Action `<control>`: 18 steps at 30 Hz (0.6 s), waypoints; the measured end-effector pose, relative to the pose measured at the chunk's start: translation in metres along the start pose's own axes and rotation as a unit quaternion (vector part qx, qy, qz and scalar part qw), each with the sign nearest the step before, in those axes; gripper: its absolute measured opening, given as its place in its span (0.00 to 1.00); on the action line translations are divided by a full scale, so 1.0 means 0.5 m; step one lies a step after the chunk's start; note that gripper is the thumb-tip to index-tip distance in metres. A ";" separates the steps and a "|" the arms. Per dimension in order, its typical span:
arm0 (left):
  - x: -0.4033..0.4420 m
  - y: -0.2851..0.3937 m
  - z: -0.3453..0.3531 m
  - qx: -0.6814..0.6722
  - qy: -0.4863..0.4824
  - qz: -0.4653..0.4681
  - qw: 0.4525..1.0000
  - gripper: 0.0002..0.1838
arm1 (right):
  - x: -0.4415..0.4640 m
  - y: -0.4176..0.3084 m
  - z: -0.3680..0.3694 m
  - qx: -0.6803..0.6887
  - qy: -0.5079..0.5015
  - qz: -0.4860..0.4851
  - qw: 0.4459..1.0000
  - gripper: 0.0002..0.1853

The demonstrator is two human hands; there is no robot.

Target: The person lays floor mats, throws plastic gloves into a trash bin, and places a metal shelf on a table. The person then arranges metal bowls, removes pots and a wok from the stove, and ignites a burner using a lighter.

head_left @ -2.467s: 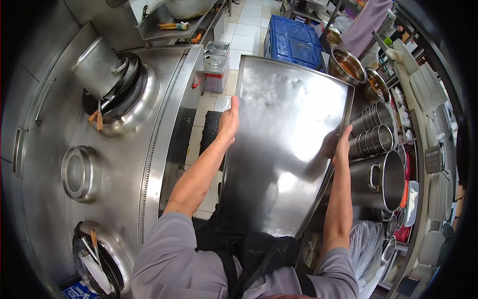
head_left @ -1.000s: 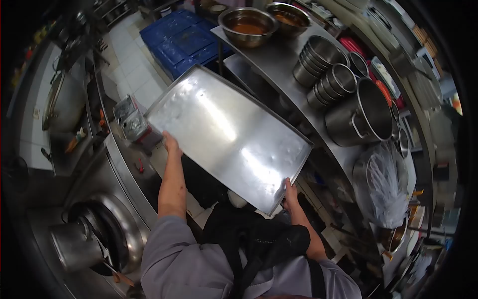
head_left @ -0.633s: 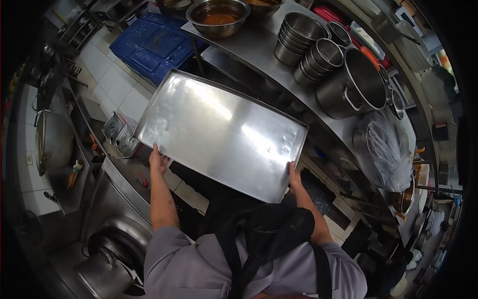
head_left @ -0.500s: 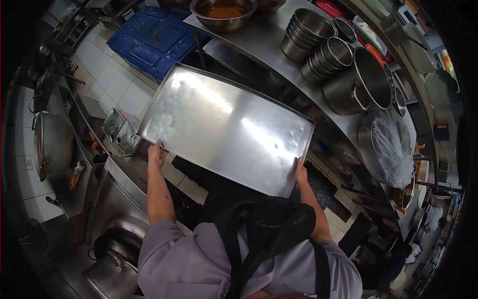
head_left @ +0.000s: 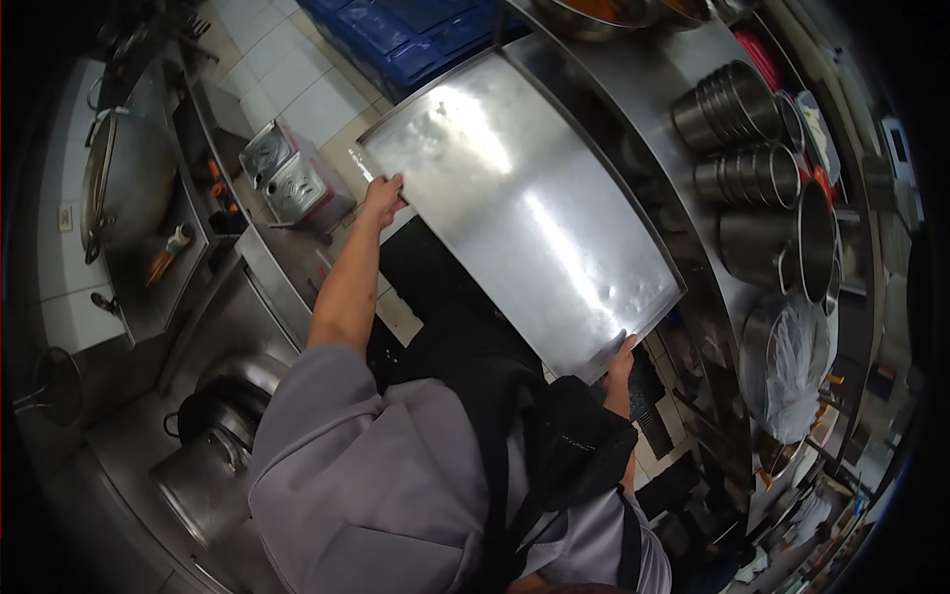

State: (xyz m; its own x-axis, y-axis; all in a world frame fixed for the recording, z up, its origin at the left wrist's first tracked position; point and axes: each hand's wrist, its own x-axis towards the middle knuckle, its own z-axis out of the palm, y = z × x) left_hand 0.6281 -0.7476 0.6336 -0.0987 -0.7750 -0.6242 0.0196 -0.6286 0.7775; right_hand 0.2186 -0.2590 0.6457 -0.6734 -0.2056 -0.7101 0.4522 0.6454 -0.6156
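Tray (head_left: 534,223) turned, left hand (head_left: 384,200) stretched forward

The left hand (head_left: 382,201) is partly hidden by the metal tray (head_left: 529,213); the blue container (head_left: 406,38) is cut off; lower-right clutter (head_left: 816,515), perhaps dishes, is blurred

The tray (head_left: 534,218) is smooth, glossy metal, streaked with reflections and dimpled near its ends. Towards one o'clock the worktop (head_left: 643,74) is dull metal; the tall pot (head_left: 757,243) near three o'clock has a soft metallic sheen. Just past three o'clock, the bag (head_left: 792,366) is crinkled, translucent plastic. The shirt (head_left: 366,465) at seven o'clock and the black apron (head_left: 460,361) are matt cloth.
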 end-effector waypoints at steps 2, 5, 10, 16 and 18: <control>0.009 0.011 0.013 0.018 0.009 -0.004 1.000 0.21 | -0.001 0.003 0.007 0.009 -0.001 0.008 1.000 0.55; 0.004 0.049 0.040 0.017 -0.015 -0.006 1.000 0.19 | -0.012 -0.018 0.026 0.043 -0.004 0.002 0.999 0.54; 0.031 0.041 0.040 0.067 -0.010 -0.008 0.998 0.19 | -0.032 -0.042 0.028 0.049 0.005 -0.009 0.999 0.53; 0.032 0.036 0.015 -0.017 -0.045 0.005 0.999 0.20 | -0.101 -0.035 0.056 -0.012 0.083 -0.040 0.996 0.51; 0.033 0.035 0.017 0.008 -0.066 -0.014 0.998 0.20 | -0.098 -0.025 0.046 0.018 0.092 -0.005 0.996 0.52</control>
State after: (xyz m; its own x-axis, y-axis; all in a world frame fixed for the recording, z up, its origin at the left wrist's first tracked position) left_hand 0.6182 -0.7708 0.6374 -0.2300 -0.7410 -0.6309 -0.0010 -0.6481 0.7615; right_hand 0.2593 -0.2737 0.6805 -0.7725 -0.0725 -0.6309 0.4624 0.6167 -0.6370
